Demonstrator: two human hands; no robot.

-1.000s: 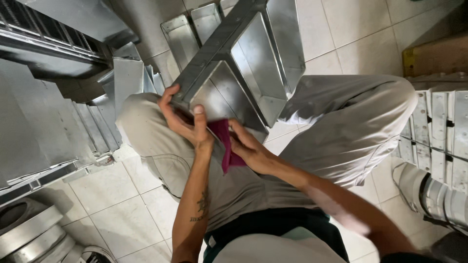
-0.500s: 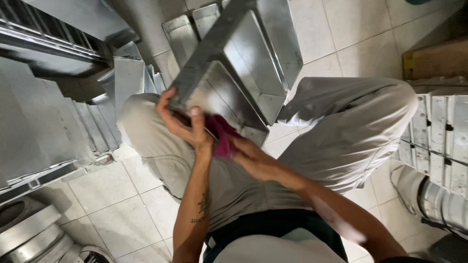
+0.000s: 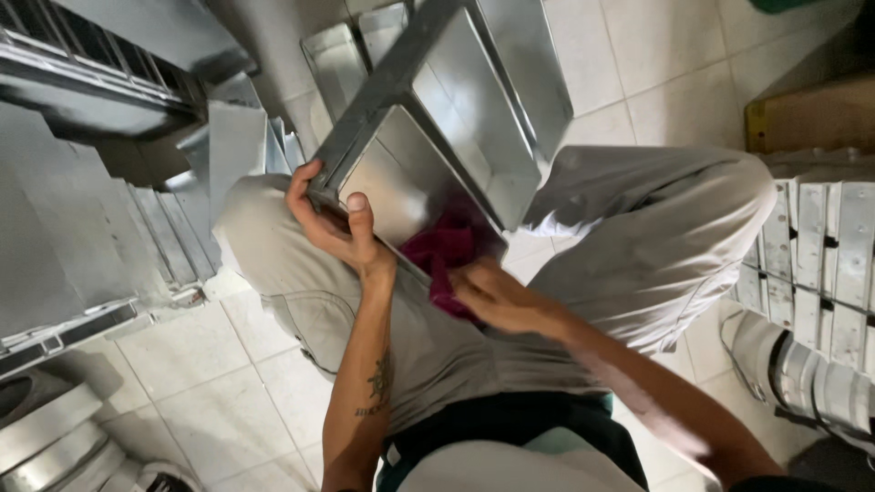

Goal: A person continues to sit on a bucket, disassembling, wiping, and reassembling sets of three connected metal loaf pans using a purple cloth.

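I sit with a long sheet-metal duct piece (image 3: 456, 118) resting across my lap, its open trays facing me. My left hand (image 3: 333, 223) grips the near corner of the duct, thumb on its inner face. My right hand (image 3: 492, 296) holds a dark red cloth (image 3: 442, 255) and presses it against the inside of the nearest tray. My fingers are partly hidden by the cloth. My grey trousers (image 3: 638, 246) lie under the duct.
Stacked metal ducts and sheets (image 3: 82, 228) fill the left side. More metal parts (image 3: 811, 264) and round pipe sections (image 3: 802, 374) stand at the right, with a cardboard box (image 3: 811, 114) behind them. Pale floor tiles (image 3: 200, 392) show below left.
My right hand has pushed the red cloth up from my lap into the nearest tray of the duct. The left hand keeps its grip on the corner.
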